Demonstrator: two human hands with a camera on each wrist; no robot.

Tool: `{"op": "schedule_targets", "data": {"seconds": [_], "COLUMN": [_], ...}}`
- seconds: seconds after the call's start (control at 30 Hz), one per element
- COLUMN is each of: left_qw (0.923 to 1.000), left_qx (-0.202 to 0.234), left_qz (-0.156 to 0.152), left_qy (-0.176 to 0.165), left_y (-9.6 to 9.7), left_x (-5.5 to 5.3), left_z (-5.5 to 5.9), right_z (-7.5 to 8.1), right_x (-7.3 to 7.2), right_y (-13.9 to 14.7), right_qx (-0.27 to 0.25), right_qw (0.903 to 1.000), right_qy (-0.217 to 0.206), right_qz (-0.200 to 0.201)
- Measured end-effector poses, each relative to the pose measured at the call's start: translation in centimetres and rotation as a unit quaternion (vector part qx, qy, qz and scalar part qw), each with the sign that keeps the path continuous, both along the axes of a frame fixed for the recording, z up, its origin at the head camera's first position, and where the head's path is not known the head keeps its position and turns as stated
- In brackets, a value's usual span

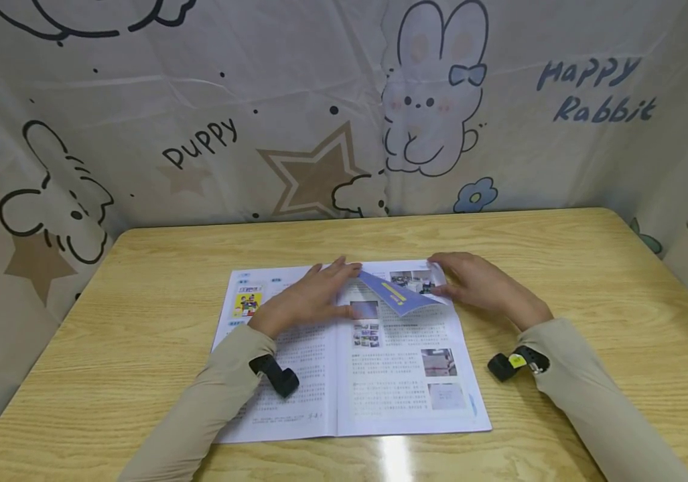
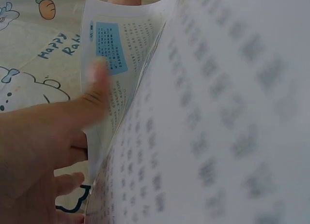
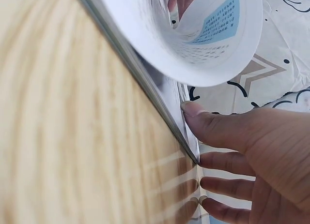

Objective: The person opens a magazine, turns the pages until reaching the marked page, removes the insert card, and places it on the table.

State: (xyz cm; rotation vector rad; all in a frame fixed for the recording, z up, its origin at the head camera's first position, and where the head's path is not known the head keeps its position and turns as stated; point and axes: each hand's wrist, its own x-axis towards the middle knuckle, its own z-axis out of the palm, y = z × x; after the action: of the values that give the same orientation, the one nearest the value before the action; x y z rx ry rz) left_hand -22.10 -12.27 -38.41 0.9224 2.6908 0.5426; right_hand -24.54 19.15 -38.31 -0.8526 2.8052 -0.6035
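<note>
An open book (image 1: 394,395) with printed text and small photos lies on the table. My left hand (image 1: 310,298) reaches over its top middle, fingers and thumb spread. In the left wrist view, that thumb is blurred in front of a page (image 2: 121,88) with a blue text box. My right hand (image 1: 479,284) holds the book's upper right corner, thumb at the page edges and fingers at the outer edge. Between the hands a blue triangular flap (image 1: 400,294) with a yellow strip stands out over the right page. A page (image 3: 213,54) curls upward in the right wrist view.
The wood-grain table (image 1: 573,268) extends around the book on all sides. Behind it hangs a pale cloth (image 1: 295,80) printed with rabbits, stars and lettering. Each wrist wears a black strap with a small camera (image 1: 283,381).
</note>
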Motion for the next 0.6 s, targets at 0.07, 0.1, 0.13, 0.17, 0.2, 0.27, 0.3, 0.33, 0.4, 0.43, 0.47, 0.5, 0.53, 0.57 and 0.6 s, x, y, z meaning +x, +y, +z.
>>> {"op": "schedule_targets", "data": {"seconds": [0.07,0.1,0.13,0.17,0.2,0.27,0.3,0.33,0.4,0.43,0.47,0.5,0.53,0.57,0.6], "left_qw": [0.9997,0.9994,0.9989,0.9984,0.998,0.997,0.9966,0.9963,0.9958,0.9957,0.9957,0.9956,0.9956,0.9954,0.9952], "left_qx": [0.024,0.035,0.046,0.055,0.062,0.072,0.075,0.077,0.08,0.079,0.078,0.078,0.078,0.078,0.078], "left_qz": [0.0,0.001,0.002,0.003,0.004,0.005,0.006,0.007,0.013,0.016,0.02,0.025,0.03,0.035,0.039], "left_qy": [0.001,0.003,0.004,0.008,0.015,0.026,0.033,0.038,0.044,0.045,0.045,0.045,0.044,0.044,0.044], "left_y": [-0.13,-0.19,-0.2,-0.21,-0.19,-0.12,-0.06,0.03,0.2,0.28,0.33,0.38,0.42,0.44,0.44], "left_x": [-0.09,-0.14,-0.17,-0.21,-0.25,-0.28,-0.29,-0.31,-0.31,-0.3,-0.28,-0.25,-0.23,-0.19,-0.18], "left_z": [-0.07,-0.11,-0.12,-0.13,-0.11,-0.06,-0.02,0.01,0.07,0.1,0.11,0.13,0.13,0.13,0.12], "right_z": [-0.01,-0.03,-0.04,-0.04,-0.05,-0.06,-0.06,-0.06,-0.05,-0.06,-0.08,-0.08,-0.09,-0.08,-0.1], "right_x": [-0.01,-0.01,-0.01,0.0,0.01,0.04,0.06,0.08,0.11,0.12,0.14,0.14,0.15,0.16,0.17], "right_y": [0.01,0.03,0.04,0.04,0.03,0.02,0.0,-0.02,-0.07,-0.09,-0.11,-0.13,-0.16,-0.18,-0.19], "right_qx": [0.0,0.0,0.001,0.002,0.004,0.01,0.013,0.016,0.021,0.023,0.024,0.026,0.027,0.028,0.029], "right_qw": [1.0,1.0,1.0,1.0,1.0,0.9999,0.9999,0.9998,0.9996,0.9996,0.9995,0.9995,0.9994,0.9994,0.9994], "right_qy": [0.0,0.0,-0.001,0.0,-0.001,-0.001,-0.001,-0.001,-0.001,-0.002,-0.001,-0.001,-0.002,-0.002,-0.001], "right_qz": [0.0,-0.001,-0.002,-0.003,-0.005,-0.009,-0.011,-0.013,-0.017,-0.019,-0.019,-0.02,-0.021,-0.021,-0.021]}}
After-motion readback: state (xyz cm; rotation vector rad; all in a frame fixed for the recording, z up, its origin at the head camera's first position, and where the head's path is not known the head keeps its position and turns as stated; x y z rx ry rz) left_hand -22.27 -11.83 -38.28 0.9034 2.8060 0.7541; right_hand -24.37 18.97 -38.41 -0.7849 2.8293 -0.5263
